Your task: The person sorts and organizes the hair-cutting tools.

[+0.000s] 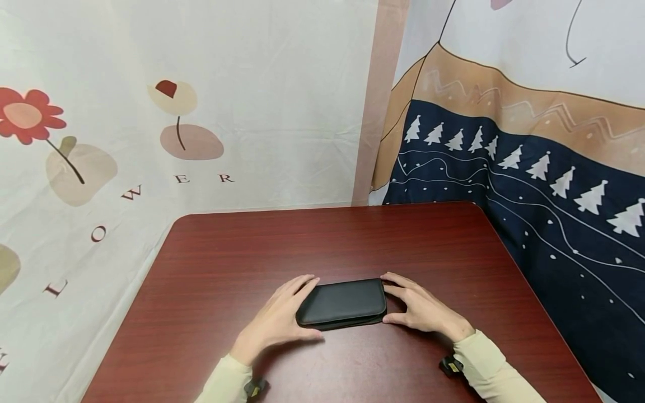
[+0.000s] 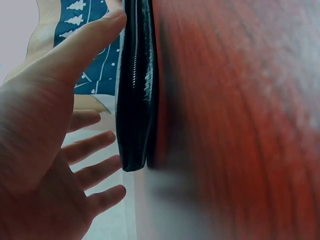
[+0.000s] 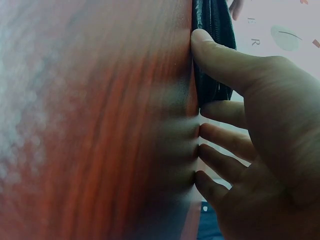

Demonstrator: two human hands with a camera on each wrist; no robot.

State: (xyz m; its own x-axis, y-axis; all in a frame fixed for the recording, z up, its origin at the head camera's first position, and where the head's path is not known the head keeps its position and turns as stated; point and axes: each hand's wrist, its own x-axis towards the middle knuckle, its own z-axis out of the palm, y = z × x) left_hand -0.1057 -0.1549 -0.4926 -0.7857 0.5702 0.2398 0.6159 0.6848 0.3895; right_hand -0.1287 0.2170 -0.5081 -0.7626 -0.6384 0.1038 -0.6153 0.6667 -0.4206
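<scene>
A black zippered wallet [image 1: 344, 303] with a smooth leather-like cover lies flat on the table. My left hand [image 1: 278, 315] is at its left end, fingers spread along the far corner and thumb stretched out by the near edge. In the left wrist view the zip runs along the side of the wallet [image 2: 136, 95], close to the thumb. At the right end is my right hand [image 1: 422, 307], its thumb at the near corner and its fingers beside the short side. The right wrist view shows the thumb tip against the wallet [image 3: 215, 75] and the other fingertips at the table.
The reddish-brown wooden table [image 1: 312, 240] has rounded far corners. Behind it hangs a pale curtain [image 1: 282, 101] printed with flowers and letters. A dark blue cloth [image 1: 569, 263] with white trees hangs along the right side.
</scene>
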